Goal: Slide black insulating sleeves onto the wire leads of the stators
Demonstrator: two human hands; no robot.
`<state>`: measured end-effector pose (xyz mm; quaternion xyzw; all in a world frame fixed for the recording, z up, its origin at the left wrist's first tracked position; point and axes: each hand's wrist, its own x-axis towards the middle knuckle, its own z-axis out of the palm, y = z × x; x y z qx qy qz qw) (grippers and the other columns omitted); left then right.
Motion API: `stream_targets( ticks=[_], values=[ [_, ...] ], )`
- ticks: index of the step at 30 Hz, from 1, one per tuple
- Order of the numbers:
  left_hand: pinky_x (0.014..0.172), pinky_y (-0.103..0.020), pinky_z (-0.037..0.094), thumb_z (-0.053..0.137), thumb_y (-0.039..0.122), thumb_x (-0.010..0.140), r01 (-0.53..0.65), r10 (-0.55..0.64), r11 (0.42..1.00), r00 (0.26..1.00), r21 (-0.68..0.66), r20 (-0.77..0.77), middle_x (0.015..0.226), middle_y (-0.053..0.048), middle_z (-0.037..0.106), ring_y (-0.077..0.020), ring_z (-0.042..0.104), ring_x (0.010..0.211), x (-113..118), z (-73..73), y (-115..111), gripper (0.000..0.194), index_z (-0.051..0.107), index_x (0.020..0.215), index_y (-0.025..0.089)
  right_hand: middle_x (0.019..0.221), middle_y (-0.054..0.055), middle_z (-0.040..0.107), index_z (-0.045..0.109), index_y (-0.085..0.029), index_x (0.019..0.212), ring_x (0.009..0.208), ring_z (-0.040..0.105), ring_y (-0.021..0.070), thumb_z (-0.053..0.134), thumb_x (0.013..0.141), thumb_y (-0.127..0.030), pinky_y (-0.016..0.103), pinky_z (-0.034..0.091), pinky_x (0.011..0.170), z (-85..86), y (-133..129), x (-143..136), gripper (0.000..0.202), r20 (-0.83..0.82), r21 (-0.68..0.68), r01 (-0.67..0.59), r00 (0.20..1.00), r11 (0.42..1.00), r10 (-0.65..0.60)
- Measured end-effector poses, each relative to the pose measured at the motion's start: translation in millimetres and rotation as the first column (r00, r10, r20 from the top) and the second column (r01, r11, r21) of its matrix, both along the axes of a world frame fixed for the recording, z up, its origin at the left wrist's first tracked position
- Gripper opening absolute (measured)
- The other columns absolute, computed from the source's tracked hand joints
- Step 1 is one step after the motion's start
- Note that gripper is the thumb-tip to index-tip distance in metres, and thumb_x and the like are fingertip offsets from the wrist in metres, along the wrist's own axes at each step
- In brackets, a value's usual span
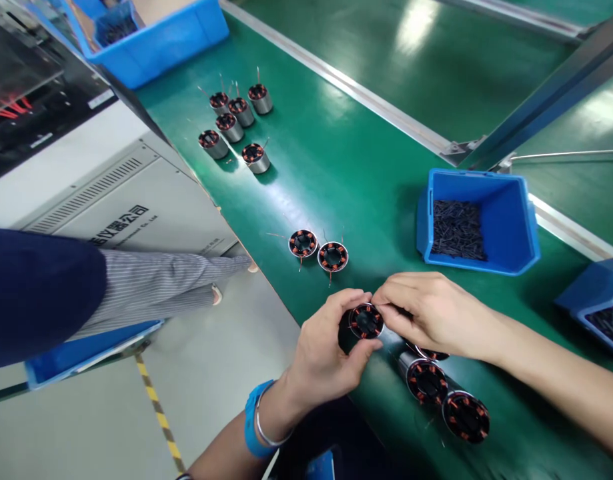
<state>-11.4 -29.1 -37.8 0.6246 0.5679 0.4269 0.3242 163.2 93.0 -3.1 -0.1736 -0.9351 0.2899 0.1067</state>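
My left hand [329, 350] is wrapped round a motor stator [366, 321], a metal ring with a black core and copper windings, its open face up. Thumb and fingers of my right hand [429, 310] are pinched at the stator's upper right rim; what they pinch is too small to make out. Beside my right hand lie further stators [427, 381], one partly hidden under it. Two stators [333, 257] with thin wire ends stand just beyond my left hand.
Several stators [256, 159] stand farther up the green table [366, 173]. A blue bin [506, 223] of small black pieces is beyond my right hand, another bin [593, 293] at the right edge. A large blue tray [171, 40] is top left. A person's striped trouser leg [161, 280] shows left.
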Motion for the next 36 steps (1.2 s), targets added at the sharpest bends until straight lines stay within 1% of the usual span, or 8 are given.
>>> stream_targets(
  ticks=[11,15,19,22,25,29,33,36],
  values=[
    [0.1,-0.038,0.057,0.075,0.022,0.084,0.007,-0.004,0.996,0.999,0.087,-0.039,0.122,-0.011,0.071,-0.0231,0.068,0.114,5,0.3,-1,0.047,0.054,0.127,0.02,0.097,0.009,0.074,0.065,-0.016,0.106,0.087,0.07,0.0201,0.047,0.097,-0.017,0.033,0.057,0.077,9.9,-37,17,0.02,0.029,-0.111,0.137,0.99,0.984,-0.135],
    [0.106,-0.044,0.053,0.058,0.034,0.097,0.088,-0.078,0.987,0.994,0.137,-0.075,0.135,-0.02,0.062,-0.0276,0.059,0.128,30,1.2,-11,0.046,0.047,0.136,0.014,0.109,0.009,0.076,0.062,-0.019,0.118,0.095,0.073,0.0192,0.047,0.099,-0.022,0.031,0.06,0.079,17.3,-44,40,0.024,-0.005,0.002,0.207,0.978,0.978,-0.206],
    [0.103,-0.042,0.055,0.047,0.041,0.099,0.216,-0.218,0.962,0.976,0.166,-0.005,0.134,-0.021,0.06,-0.0278,0.059,0.127,38,9.5,-13,0.047,0.047,0.136,0.011,0.101,0.008,0.078,0.066,-0.022,0.11,0.084,0.075,0.0238,0.048,0.099,-0.03,0.036,0.059,0.069,33.8,-14,43,0.023,-0.021,0.23,0.322,0.945,0.918,-0.326],
    [0.09,-0.038,0.057,0.055,0.019,0.092,-0.05,0.075,0.954,0.994,0.295,-0.073,0.112,-0.01,0.067,-0.0221,0.065,0.106,11,15.7,-1,0.03,0.057,0.121,0.02,0.086,0.01,0.077,0.07,-0.021,0.096,0.064,0.07,0.0258,0.054,0.093,-0.026,0.038,0.048,0.051,32.8,31,35,0.017,-0.008,0.463,0.411,0.888,0.785,-0.46],
    [0.089,-0.046,0.048,0.056,0.002,0.084,-0.293,0.44,0.872,0.818,0.392,-0.37,0.107,-0.007,0.069,-0.0254,0.06,0.102,-26,16.4,20,0.034,0.064,0.109,0.024,0.063,0.006,0.068,0.066,-0.025,0.074,0.042,0.05,0.0189,0.065,0.081,-0.022,0.033,0.032,0.041,13.3,73,34,0.007,0.052,0.567,0.364,0.88,0.739,-0.472],
    [0.088,-0.049,0.038,0.063,0.011,0.089,-0.188,0.367,0.918,0.738,0.35,-0.566,0.099,-0.004,0.075,-0.0276,0.056,0.099,-45,9.7,38,0.022,0.072,0.1,0.028,0.052,0.0,0.053,0.057,-0.026,0.065,0.04,0.036,0.0131,0.071,0.077,-0.025,0.028,0.025,0.04,-13.2,95,45,0.019,0.081,0.509,0.328,0.902,0.796,-0.424],
    [0.086,-0.044,0.036,0.07,0.024,0.089,0.004,0.209,0.931,0.813,0.365,-0.543,0.088,0.001,0.076,-0.024,0.059,0.093,-29,12.8,39,0.006,0.074,0.091,0.029,0.065,0.004,0.065,0.069,-0.025,0.078,0.05,0.047,0.0159,0.071,0.081,-0.027,0.03,0.032,0.045,-16.5,93,56,0.004,0.053,0.501,0.352,0.899,0.791,-0.434],
    [0.093,-0.045,0.041,0.07,0.025,0.085,0.147,0.072,0.922,0.844,0.357,-0.531,0.105,-0.003,0.075,-0.0266,0.06,0.104,-21,22.7,45,0.018,0.072,0.103,0.024,0.081,0.01,0.073,0.075,-0.021,0.083,0.066,0.061,0.0212,0.069,0.086,-0.032,0.033,0.042,0.055,-10.7,93,60,0.012,0.031,0.508,0.37,0.894,0.778,-0.446]
  ],
)
